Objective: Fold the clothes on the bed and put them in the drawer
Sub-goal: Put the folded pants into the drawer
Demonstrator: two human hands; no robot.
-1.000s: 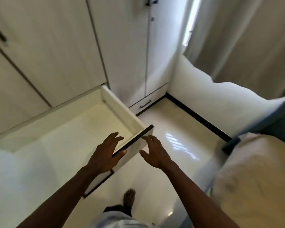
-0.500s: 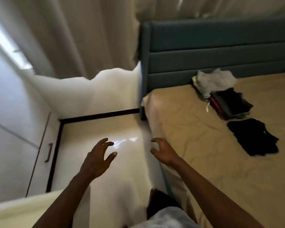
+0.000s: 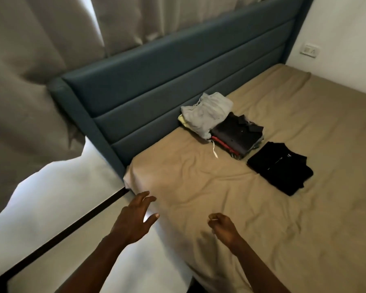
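Note:
On the tan bed sheet (image 3: 251, 208) lie folded clothes near the headboard. A light grey garment (image 3: 207, 114) tops a small pile at the left. Beside it sits a stack with a dark navy shirt (image 3: 237, 132) on top and a red layer showing below. A folded black shirt (image 3: 280, 168) lies alone to the right. My left hand (image 3: 135, 218) hovers over the bed's near corner, fingers spread, holding nothing. My right hand (image 3: 223, 228) hangs above the sheet with fingers loosely curled and empty. The drawer is out of view.
A blue padded headboard (image 3: 178, 81) runs behind the clothes. Grey curtains (image 3: 30, 81) hang at the left above a white wall. A dark skirting strip (image 3: 61, 233) edges the floor beside the bed. A wall socket (image 3: 310, 50) is at the far right.
My view has swung from the open drawer round to the bed. Both hands left the drawer front and now hover empty over the bed's near corner.

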